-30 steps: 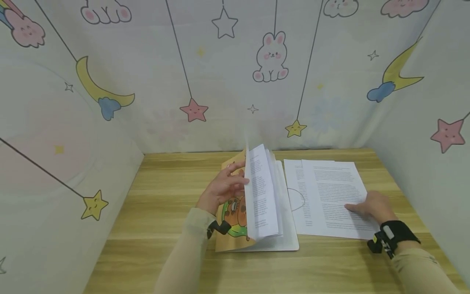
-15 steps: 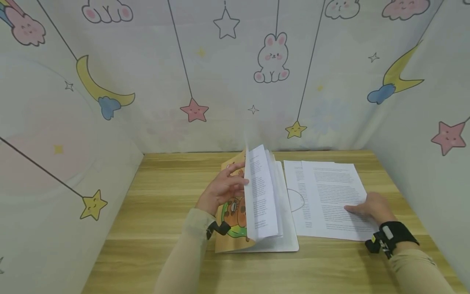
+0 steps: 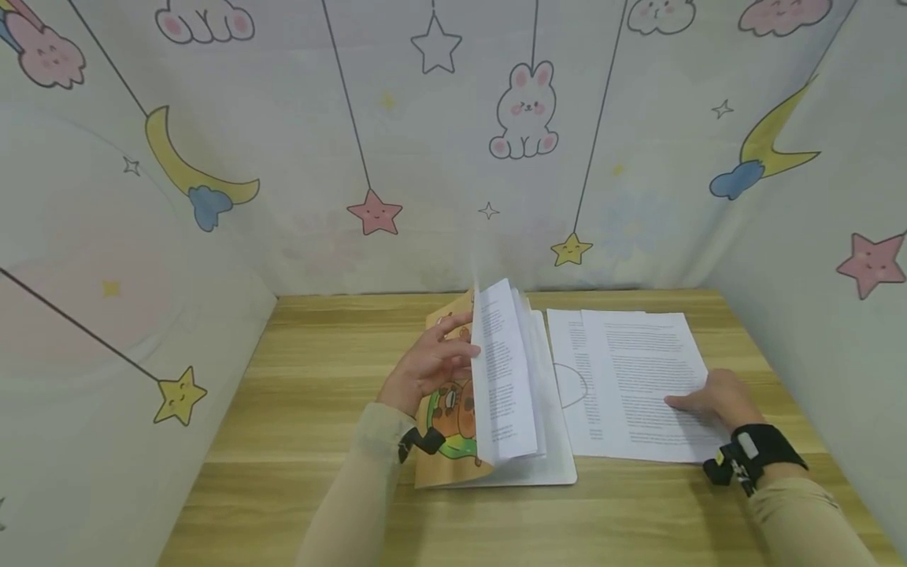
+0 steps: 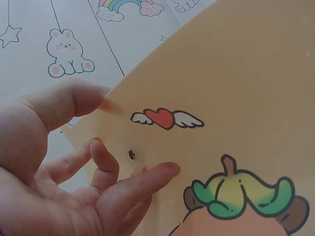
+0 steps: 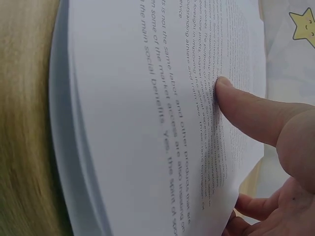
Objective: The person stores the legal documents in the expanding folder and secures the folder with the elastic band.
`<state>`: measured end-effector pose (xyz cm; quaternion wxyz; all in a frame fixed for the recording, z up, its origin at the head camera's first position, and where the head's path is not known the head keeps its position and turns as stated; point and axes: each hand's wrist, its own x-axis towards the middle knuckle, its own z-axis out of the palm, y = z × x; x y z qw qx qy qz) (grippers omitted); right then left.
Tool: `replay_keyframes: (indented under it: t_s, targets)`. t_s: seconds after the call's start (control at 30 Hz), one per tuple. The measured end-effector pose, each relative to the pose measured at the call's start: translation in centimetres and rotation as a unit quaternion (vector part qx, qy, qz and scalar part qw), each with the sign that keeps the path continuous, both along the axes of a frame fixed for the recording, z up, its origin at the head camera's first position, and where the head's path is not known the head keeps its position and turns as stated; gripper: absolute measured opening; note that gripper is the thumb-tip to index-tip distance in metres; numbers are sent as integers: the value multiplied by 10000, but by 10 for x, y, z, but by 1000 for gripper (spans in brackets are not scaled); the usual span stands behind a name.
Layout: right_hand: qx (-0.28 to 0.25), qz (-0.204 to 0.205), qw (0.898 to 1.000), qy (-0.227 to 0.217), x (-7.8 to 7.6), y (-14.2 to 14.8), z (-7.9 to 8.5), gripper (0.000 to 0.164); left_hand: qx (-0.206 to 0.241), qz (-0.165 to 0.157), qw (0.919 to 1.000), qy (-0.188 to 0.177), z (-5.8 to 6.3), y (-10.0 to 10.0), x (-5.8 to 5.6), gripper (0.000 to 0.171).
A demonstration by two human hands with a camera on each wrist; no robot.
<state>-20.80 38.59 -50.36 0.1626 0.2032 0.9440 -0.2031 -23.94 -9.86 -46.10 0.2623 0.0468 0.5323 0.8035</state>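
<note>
A book with an orange cartoon cover lies on the wooden table, half open. My left hand holds the cover and a fan of printed pages upright. In the left wrist view the left hand pinches the cover, with the thumb at its edge and the fingers flat beside a winged-heart picture. To the right lie loose printed sheets. My right hand grips their right edge. Its thumb presses on the top sheet, and the other fingers curl under the edge.
Curtain walls with stars, moons and bunnies close in the table at the back and both sides. Bare wood shows to the left of the book and along the front edge. Both wrists wear black camera straps.
</note>
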Motion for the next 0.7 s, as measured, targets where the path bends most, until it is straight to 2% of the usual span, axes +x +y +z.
replay_keyframes:
  t_s: [0.27, 0.7]
  targets:
    - [-182, -128, 9997, 105, 2, -2, 0, 94, 22, 15, 10000, -31, 4, -1, 0, 74]
    - [-647, -378, 9972, 60, 2, 3, -1, 97, -39, 41, 10000, -41, 1, -2, -2, 74]
